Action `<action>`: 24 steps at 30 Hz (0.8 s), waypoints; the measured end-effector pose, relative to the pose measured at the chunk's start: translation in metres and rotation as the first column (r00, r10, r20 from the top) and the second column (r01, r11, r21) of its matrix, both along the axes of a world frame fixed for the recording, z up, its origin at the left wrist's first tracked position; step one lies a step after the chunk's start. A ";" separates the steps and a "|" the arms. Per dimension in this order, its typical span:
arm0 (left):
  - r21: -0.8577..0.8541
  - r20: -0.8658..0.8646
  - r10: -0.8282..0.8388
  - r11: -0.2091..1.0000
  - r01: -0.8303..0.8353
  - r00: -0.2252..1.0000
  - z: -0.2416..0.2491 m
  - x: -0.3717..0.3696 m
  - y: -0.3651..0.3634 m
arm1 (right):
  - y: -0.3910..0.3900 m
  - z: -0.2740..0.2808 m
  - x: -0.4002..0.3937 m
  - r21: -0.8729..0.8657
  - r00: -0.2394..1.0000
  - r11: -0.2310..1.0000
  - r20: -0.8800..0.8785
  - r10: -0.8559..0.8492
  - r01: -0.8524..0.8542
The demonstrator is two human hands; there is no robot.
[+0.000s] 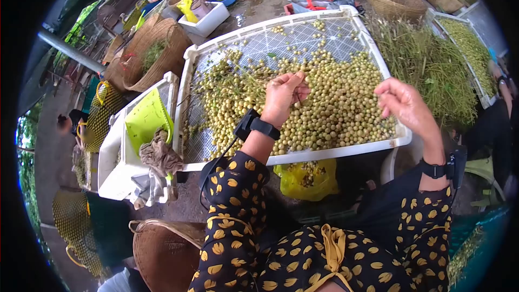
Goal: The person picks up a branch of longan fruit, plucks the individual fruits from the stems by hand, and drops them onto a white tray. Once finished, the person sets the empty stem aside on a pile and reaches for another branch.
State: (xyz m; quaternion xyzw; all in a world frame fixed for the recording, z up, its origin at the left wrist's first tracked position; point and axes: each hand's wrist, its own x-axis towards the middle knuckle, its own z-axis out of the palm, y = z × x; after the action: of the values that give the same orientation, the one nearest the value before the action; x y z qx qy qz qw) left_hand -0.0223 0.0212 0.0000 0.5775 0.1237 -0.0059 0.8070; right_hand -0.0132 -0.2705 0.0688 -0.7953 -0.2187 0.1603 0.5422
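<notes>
A white-rimmed mesh tray (335, 154) holds a thick layer of small round yellowish-green fruits (330, 108), with thin stems among them toward the left. Over the middle of this layer is my left hand (285, 96), its fingers curled closed; whatever they grip is hidden. My right hand (403, 103) hovers at the tray's right rim, fingers loosely bent and apart, with nothing visible in them. Dark bands circle both my wrists.
Cut green stalks (427, 70) are heaped right of the tray. A yellow bag (308, 178) with fruits sits below its front edge. To the left are a lime-green scoop-like container (148, 119), crumpled gloves (160, 154) and a wicker basket (157, 54). Other people work nearby.
</notes>
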 end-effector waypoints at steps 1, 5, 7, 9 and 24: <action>-0.009 0.006 -0.008 1.000 0.009 1.000 -0.001 0.001 -0.001 | -0.011 0.002 0.003 -0.035 0.994 0.994 0.038 -0.099 0.100; -0.011 -0.005 -0.010 1.000 0.010 1.000 -0.004 0.002 -0.010 | -0.064 -0.008 0.024 -0.158 0.882 0.896 0.311 -0.354 0.415; -0.025 0.022 -0.045 0.999 0.045 0.999 -0.003 0.002 -0.015 | -0.091 -0.025 0.043 -0.313 0.654 0.684 0.689 -0.313 0.658; -0.017 0.042 -0.042 0.999 0.043 0.998 -0.001 0.001 -0.017 | -0.096 -0.032 0.043 -0.543 0.657 0.438 0.736 -0.162 0.716; 0.087 0.031 -0.400 0.914 0.396 0.916 0.010 -0.016 -0.019 | 0.085 -0.042 0.029 0.320 0.994 0.947 -0.092 0.051 -0.019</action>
State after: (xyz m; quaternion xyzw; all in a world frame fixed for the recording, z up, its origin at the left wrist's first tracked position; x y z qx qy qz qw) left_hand -0.0384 0.0022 0.0097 0.6219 -0.0156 -0.1511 0.7682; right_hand 0.0153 -0.1853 0.0266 -0.6843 -0.2285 0.1716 0.6708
